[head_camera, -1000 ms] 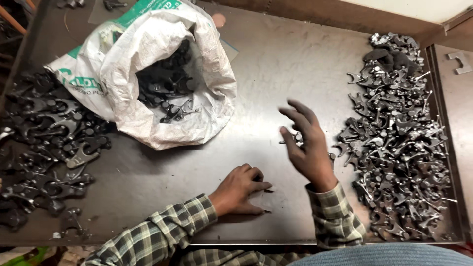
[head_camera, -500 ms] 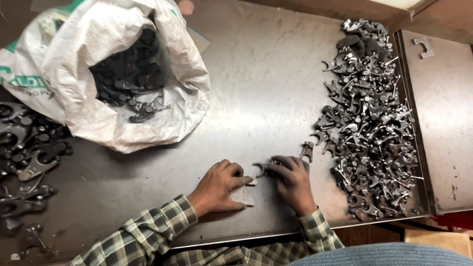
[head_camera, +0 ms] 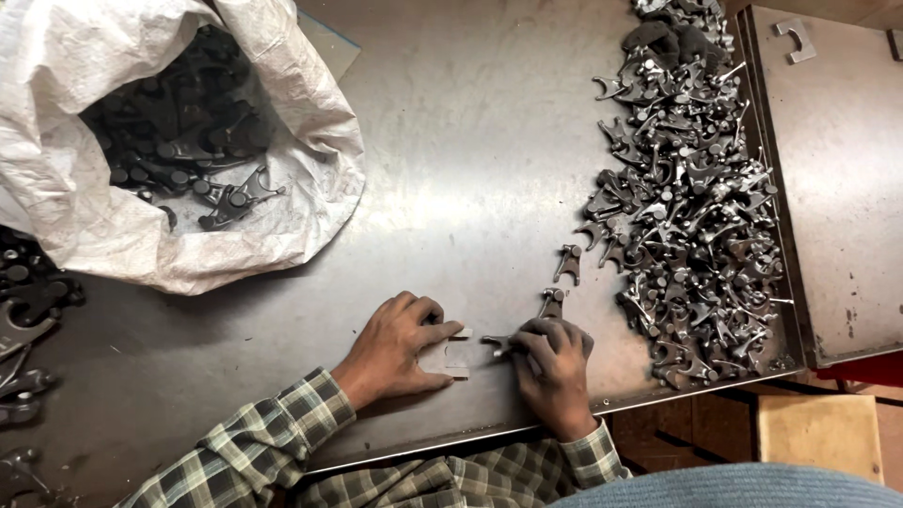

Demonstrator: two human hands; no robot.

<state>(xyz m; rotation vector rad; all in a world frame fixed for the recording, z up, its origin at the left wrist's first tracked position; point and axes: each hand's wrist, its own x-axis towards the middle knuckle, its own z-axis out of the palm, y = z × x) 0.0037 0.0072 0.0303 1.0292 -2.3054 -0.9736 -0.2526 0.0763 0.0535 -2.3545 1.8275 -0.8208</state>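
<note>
Your right hand [head_camera: 555, 362] pinches a small metal fork part [head_camera: 499, 343] flat against the steel table [head_camera: 470, 150], near its front edge.

Your left hand [head_camera: 400, 343] rests beside it, fingers curled and spread, gripping nothing. The part looks rigid, dense for its size and probably slick with sharp edges, so hold it by the thick round boss rather than the thin prongs. The pile of shiny parts [head_camera: 687, 188] lies just right of your hand; the white sack [head_camera: 188, 235] sits well apart.

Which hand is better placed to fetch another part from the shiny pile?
Probably the right hand: it lies nearer the pile of shiny metal parts, with loose pieces just above it. The left hand rests flat on the table, farther away.
</note>
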